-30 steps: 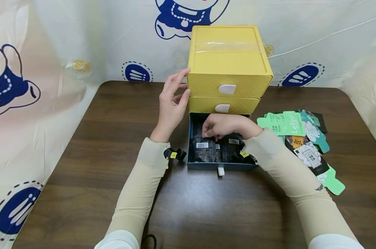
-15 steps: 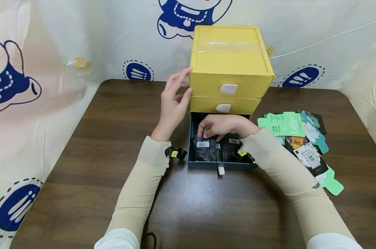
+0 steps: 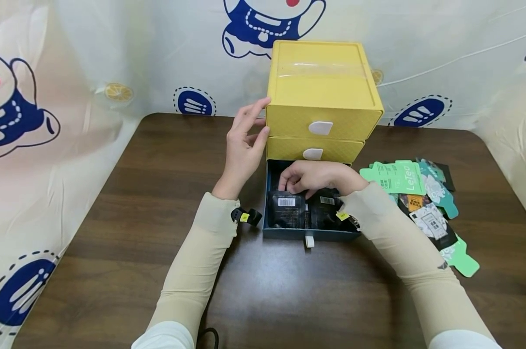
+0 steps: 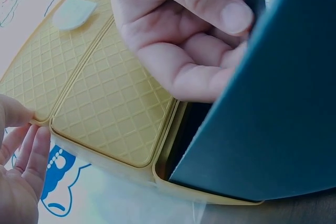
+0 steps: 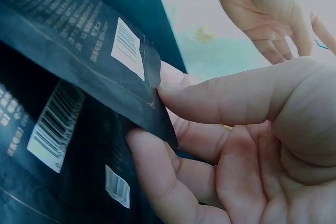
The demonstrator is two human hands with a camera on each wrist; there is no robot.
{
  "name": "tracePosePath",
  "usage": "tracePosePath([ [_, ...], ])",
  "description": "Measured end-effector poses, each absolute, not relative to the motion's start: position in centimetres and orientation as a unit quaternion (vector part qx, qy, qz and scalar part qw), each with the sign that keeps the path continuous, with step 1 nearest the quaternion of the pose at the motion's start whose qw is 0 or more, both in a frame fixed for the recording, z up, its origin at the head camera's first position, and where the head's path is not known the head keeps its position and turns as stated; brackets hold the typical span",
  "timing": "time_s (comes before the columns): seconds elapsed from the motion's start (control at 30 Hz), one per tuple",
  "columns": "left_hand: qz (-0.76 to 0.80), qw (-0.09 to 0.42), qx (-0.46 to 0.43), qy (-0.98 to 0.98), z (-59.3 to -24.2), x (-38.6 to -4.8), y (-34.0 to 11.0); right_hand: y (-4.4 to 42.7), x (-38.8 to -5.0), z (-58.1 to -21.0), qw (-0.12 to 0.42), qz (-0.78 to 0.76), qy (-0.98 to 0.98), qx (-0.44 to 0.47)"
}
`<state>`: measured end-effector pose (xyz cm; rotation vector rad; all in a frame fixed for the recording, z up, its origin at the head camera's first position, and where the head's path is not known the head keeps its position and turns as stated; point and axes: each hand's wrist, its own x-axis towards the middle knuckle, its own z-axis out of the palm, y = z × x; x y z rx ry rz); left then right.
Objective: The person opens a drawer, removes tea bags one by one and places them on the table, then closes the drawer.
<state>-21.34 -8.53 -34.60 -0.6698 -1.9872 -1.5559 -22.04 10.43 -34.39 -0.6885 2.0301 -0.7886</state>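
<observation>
My right hand [image 3: 317,177] reaches into the pulled-out dark drawer [image 3: 311,234] of a yellow drawer box [image 3: 319,82]. It pinches the edge of a black sachet [image 5: 100,40] between thumb and fingers; the same sachet [image 3: 286,211] shows its white barcode in the head view. Under it lie more black sachets [image 5: 52,124], and another black sachet [image 3: 325,208] sits at the drawer's right. At the box's left side, my left hand [image 3: 244,145] touches the edge with fairly straight fingers [image 4: 37,156]. The back of the drawer is partly hidden by the right hand.
On the table's right lies a loose pile of green packet [image 3: 395,177], black packet [image 3: 435,225] and others. Two upper drawers with white tabs [image 3: 320,128] are shut. A white tab [image 3: 309,241] sticks out in front. Printed cloth [image 3: 141,58] hangs behind the brown table [image 3: 158,169].
The right hand has shifted slightly left within the drawer and now pinches the left sachet, which has lifted a little. The left hand stays against the box.
</observation>
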Motion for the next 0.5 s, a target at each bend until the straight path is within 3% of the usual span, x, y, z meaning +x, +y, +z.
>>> tracePosePath([
  [0.5, -0.569, 0.264, -0.243, -0.741, -34.5, -21.3, -8.5, 13.9, -21.4, -31.6, 0.350, -0.371, 0.820, -0.261],
])
